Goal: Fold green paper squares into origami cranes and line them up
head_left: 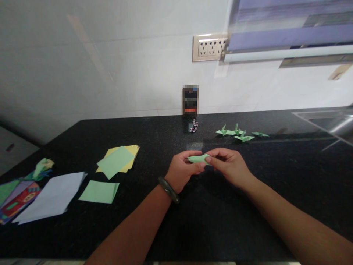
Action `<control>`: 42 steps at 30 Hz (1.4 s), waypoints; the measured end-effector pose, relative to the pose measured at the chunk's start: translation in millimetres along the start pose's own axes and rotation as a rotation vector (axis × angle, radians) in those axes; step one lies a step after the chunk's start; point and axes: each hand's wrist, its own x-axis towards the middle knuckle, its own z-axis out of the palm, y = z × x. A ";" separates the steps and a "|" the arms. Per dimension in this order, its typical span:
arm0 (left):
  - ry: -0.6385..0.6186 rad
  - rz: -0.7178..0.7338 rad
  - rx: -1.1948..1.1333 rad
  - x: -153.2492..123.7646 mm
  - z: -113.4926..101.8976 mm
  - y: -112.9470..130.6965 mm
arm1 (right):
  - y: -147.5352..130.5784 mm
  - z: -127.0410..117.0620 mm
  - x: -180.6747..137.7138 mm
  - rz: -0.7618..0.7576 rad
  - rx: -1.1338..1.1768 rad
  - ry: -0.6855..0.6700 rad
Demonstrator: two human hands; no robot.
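A small folded piece of light green paper (198,159) is held just above the dark countertop (217,221). My left hand (183,167) grips its left end, thumb in front and fingers behind. On the right end, my right hand (230,163) pinches it between thumb and fingers. Parts of the paper are hidden by my fingertips. A dark bangle (168,190) circles my left wrist. Beyond my right hand stand several green paper cranes (244,137) in a loose group.
To the left lie a green square sheet (116,162) on yellow paper (134,152), a folded green sheet (99,191), white paper (55,197) and a colourful packet (19,202). A phone-like object (190,101) leans on the wall below a socket panel (209,48). A sink edge (317,127) shows at right.
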 end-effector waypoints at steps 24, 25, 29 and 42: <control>-0.163 -0.205 -0.103 -0.9 -4.6 2.5 | 5.8 -11.7 3.2 -0.517 -0.190 -0.150; -0.161 -0.205 -0.089 -1.0 -4.3 2.7 | 6.1 -11.4 3.1 -0.496 -0.195 -0.145; -0.128 -0.189 -0.024 -1.3 -1.6 3.2 | 7.5 -9.9 3.0 -0.455 -0.238 -0.129; -0.080 -0.197 0.034 0.5 -0.7 3.3 | 3.4 -10.7 3.2 -0.610 -0.417 -0.171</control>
